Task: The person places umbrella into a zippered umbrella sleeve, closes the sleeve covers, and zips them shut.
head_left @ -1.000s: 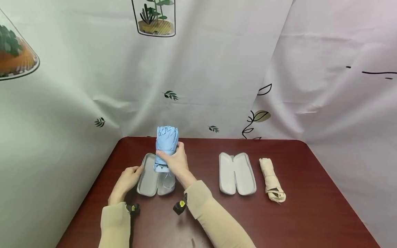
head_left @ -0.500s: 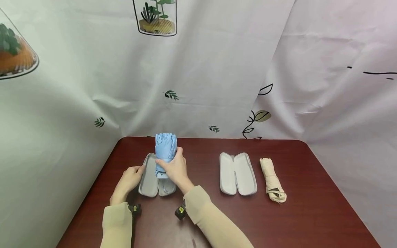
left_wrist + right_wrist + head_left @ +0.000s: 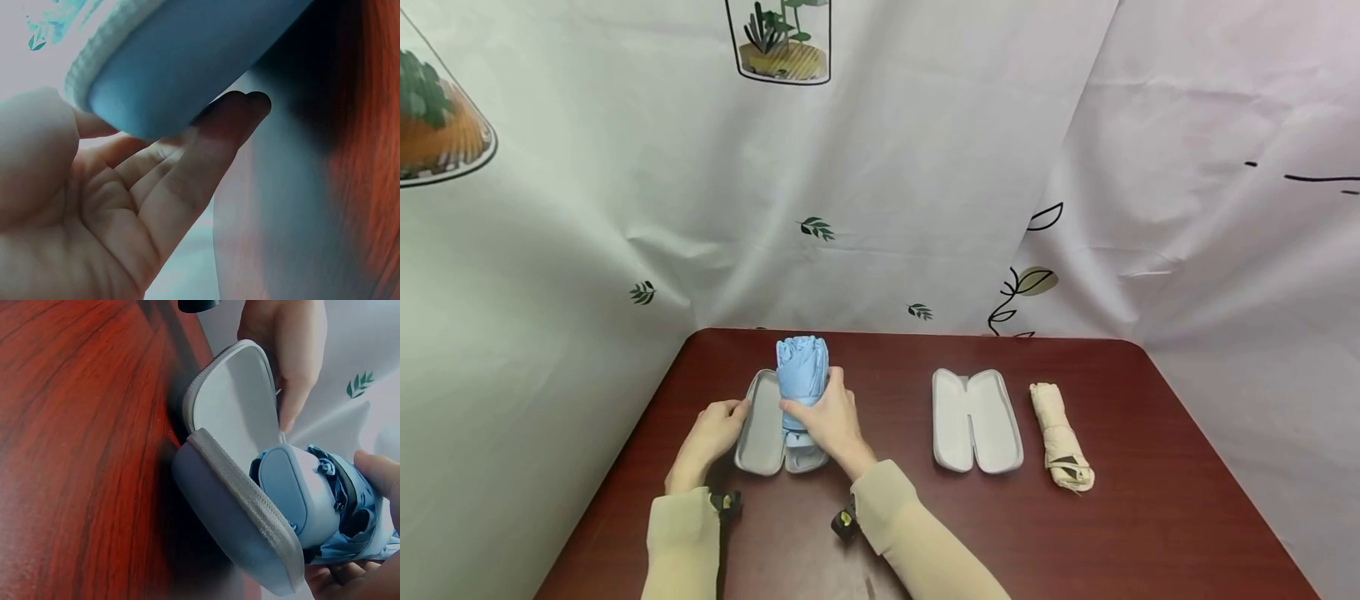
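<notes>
A folded light-blue umbrella (image 3: 802, 371) is gripped in my right hand (image 3: 833, 421), thumb on one side and fingers on the other. Its handle end (image 3: 294, 487) dips into one half of an open grey zip case (image 3: 762, 437), while its far end tilts up. My left hand (image 3: 711, 437) holds the left half of that case by its outer edge. Seen from the left wrist, the fingers (image 3: 187, 169) lie under the case's blue-grey shell (image 3: 162, 75), and the thumb is at its rim, partly hidden. The umbrella hides much of the case's right half.
A second open case (image 3: 951, 421), pale grey, lies to the right on the dark red table (image 3: 1120, 533). Beside it is a rolled beige cloth-covered bundle (image 3: 1058, 437). A white printed curtain (image 3: 880, 167) rises behind the table's back edge.
My right hand has lowered the umbrella toward the near end of the case, and its handle now sits in the right half. My left hand has stayed at the case edge.
</notes>
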Demonstrator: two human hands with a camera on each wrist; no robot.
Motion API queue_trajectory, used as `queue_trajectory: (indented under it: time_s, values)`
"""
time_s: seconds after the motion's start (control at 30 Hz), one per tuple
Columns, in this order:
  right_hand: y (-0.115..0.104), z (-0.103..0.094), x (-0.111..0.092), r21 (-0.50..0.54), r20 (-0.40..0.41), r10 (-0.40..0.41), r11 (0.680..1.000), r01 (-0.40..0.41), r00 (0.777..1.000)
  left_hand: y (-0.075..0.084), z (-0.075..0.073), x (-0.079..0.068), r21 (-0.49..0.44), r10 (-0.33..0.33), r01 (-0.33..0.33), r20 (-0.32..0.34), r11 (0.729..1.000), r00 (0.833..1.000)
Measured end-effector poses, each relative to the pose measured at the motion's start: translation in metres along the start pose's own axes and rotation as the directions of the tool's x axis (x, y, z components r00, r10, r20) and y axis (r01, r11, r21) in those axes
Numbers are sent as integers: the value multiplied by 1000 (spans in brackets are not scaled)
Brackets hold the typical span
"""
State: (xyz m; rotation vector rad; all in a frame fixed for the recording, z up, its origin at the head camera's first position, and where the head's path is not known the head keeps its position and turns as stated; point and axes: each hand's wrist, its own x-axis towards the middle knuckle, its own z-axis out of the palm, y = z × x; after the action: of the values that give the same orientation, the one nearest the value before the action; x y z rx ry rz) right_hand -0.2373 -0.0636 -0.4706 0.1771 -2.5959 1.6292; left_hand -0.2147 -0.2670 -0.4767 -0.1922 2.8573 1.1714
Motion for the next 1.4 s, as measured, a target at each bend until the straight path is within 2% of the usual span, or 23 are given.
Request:
queue_trajectory:
  time_s: [0.3,0.53,0.73,0.97,1.23,1.4]
  values:
    - [7,0,-4,-6,22,9,1000,-9,1000,1,1,-1,23,-17,18,-42,1000,999]
    - [19,1,-5,3,31,13,1000,-13,999,1,1,-2,45,2,-1,-34,999,999]
    - [32,-1,-4,-9,60,18,1000,-17,998,4,3,-1,44,-10,12,-35,999,999]
    - [37,-4,-4,2,88,47,999,-47,995,7,2,0,30,-4,6,-64,1000,998]
    - [42,-4,-3,-25,76,36,999,-34,996,7,0,0,19,-6,6,-42,1000,999]
    - [41,-1,-5,0,48,32,999,-32,998,5,1,0,20,5,-4,-45,1000,999]
